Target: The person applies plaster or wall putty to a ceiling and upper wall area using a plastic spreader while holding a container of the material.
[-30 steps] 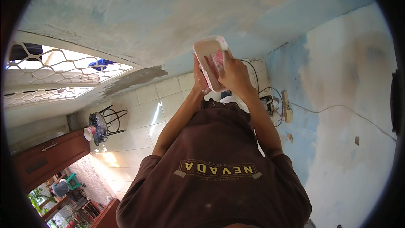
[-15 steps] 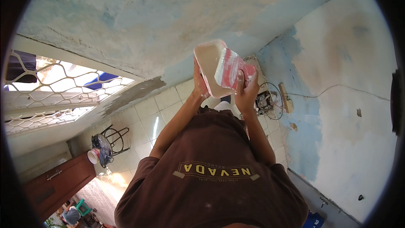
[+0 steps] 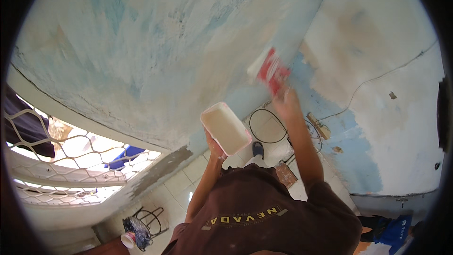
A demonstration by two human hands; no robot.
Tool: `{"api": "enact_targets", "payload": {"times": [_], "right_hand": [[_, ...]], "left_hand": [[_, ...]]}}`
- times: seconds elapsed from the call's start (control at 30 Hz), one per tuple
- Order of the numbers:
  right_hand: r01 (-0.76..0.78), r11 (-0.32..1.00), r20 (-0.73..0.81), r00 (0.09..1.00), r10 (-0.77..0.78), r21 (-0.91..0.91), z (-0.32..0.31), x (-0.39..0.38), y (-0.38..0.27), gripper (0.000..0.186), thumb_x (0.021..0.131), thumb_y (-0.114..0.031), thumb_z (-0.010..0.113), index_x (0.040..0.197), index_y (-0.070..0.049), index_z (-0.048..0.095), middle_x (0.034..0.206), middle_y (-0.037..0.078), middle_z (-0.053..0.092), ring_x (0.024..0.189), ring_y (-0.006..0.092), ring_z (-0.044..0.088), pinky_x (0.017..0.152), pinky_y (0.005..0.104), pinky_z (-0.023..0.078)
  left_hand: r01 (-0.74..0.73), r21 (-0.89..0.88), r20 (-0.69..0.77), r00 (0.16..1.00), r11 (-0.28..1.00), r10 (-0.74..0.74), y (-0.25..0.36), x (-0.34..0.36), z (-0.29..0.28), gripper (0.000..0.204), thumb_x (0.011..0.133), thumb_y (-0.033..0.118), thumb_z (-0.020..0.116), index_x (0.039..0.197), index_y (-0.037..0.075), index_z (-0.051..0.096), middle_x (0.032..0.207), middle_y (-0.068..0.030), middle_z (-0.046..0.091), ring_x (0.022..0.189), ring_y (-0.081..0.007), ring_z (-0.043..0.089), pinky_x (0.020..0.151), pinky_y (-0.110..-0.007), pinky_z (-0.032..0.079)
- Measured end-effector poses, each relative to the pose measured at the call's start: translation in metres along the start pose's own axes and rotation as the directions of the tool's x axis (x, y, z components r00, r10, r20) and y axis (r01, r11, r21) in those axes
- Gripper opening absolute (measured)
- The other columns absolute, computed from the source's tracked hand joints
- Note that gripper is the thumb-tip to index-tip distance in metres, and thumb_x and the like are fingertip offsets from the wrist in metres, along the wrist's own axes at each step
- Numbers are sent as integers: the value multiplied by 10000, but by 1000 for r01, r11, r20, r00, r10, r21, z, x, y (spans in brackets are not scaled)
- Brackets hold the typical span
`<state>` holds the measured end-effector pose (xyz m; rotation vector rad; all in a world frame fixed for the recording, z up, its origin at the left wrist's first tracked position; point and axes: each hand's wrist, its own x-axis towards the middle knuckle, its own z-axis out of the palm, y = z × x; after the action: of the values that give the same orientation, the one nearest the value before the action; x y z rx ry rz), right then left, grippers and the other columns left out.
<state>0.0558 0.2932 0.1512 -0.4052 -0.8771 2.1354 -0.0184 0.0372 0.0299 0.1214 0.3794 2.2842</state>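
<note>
Left hand grips pale tray mid-frame, right hand closed around blurred red scraper, upper right of centre.

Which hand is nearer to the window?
Left. The left hand, holding the tray, is right of the window; the right hand, holding the red scraper, is farther right.

under you runs a floor of pale square tiles; your dark-shod foot rests on it, near a brown board, and a dark-framed stool stands to your left.
</note>
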Motion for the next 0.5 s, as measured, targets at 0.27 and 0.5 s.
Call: {"api": "enact_targets", "payload": {"times": [0.27,0.5], "right_hand": [[485,-95,304,372,-877,-869,117,183,-108,266,897,-127,660,1084,58,699,780,237,696,695,349,682,670,444,508],[765,-236,719,385,-578,-599,208,24,30,375,786,-45,731,1158,-9,700,709,170,663,626,322,660,595,399,532]], "left_hand": [[-85,137,-12,996,987,88,4,-13,-9,595,1036,606,371,1376,140,517,1225,-44,637,1091,-237,647,909,-451,570],[-57,65,9,998,996,56,6,-7,-10,538,1052,532,376,1346,102,512,1165,-70,648,1012,-256,676,832,-459,594]]}}
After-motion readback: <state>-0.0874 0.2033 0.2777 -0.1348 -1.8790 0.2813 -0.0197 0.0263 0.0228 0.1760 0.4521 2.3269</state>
